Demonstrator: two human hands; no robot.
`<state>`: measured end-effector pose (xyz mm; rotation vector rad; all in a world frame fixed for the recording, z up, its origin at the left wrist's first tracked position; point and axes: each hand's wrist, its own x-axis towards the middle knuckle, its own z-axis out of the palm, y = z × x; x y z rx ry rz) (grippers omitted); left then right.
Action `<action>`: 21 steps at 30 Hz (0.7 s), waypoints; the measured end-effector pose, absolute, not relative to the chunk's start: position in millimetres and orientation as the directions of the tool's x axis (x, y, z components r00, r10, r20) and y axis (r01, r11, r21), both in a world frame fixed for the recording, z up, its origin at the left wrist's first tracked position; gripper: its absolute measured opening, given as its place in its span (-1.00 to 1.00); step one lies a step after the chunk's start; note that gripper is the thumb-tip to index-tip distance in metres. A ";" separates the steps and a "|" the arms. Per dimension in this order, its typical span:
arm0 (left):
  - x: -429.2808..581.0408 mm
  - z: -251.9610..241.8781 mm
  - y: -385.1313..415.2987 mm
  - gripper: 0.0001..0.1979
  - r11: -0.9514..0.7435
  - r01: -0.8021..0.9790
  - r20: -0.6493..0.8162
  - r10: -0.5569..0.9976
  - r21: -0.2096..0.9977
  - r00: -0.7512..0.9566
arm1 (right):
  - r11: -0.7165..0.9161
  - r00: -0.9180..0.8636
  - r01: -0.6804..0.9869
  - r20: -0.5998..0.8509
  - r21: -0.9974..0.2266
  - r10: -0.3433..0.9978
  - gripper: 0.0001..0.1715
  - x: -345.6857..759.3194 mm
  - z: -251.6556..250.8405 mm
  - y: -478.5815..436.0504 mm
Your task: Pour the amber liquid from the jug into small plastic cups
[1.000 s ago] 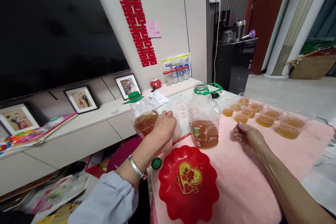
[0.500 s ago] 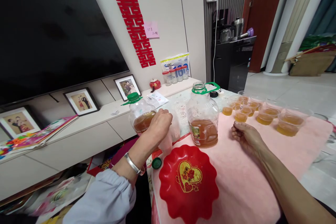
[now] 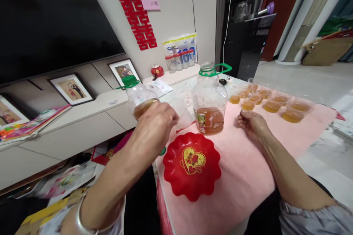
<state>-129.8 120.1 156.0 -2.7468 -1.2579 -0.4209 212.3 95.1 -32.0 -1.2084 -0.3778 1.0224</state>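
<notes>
My left hand point(image 3: 160, 119) is closed, its fingers bent down over a clear plastic thing at the left table edge; what it grips is too hidden to make out. Behind it stands a capped jug point(image 3: 140, 97) of amber liquid. A second, uncapped jug point(image 3: 211, 114), partly filled, stands between my hands. The scalloped red dish point(image 3: 192, 167) lies on the pink cloth point(image 3: 242, 165). My right hand point(image 3: 252, 123) rests by the near clear cups, fingers curled and pressed together; whether they hold anything is hidden. Several cups point(image 3: 293, 114) of amber liquid stand at the right.
A white cabinet point(image 3: 91, 128) runs along the wall, bearing framed photos point(image 3: 71, 89), a red pot point(image 3: 157, 70) and several red-lidded jars point(image 3: 178, 62). A green cap point(image 3: 163, 151) lies left of the dish. A black cabinet point(image 3: 239, 44) stands behind.
The view has shifted, so most things sit higher in the picture. My left forearm reaches farther in, covering part of the capped jug and the green cap. My right hand stays near the cups.
</notes>
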 end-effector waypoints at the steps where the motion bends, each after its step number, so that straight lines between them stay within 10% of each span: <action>1: -135.3 142.7 113.0 -0.85 -0.712 0.700 0.288 0.683 0.058 0.671 | -0.002 0.525 -0.448 -0.265 -0.894 0.809 -0.78 213.2 -32.9 95.5; 8: -163.0 53.7 83.5 -0.66 -0.762 0.625 0.181 0.648 0.169 0.740 | 0.014 0.524 -0.456 -0.255 -0.890 0.812 -0.74 213.4 -34.2 96.3; 21: -170.8 30.1 72.7 -0.71 -0.772 0.624 0.205 0.634 0.118 0.745 | 0.053 0.498 -0.326 -0.124 -0.944 0.859 -0.73 204.6 -29.9 94.0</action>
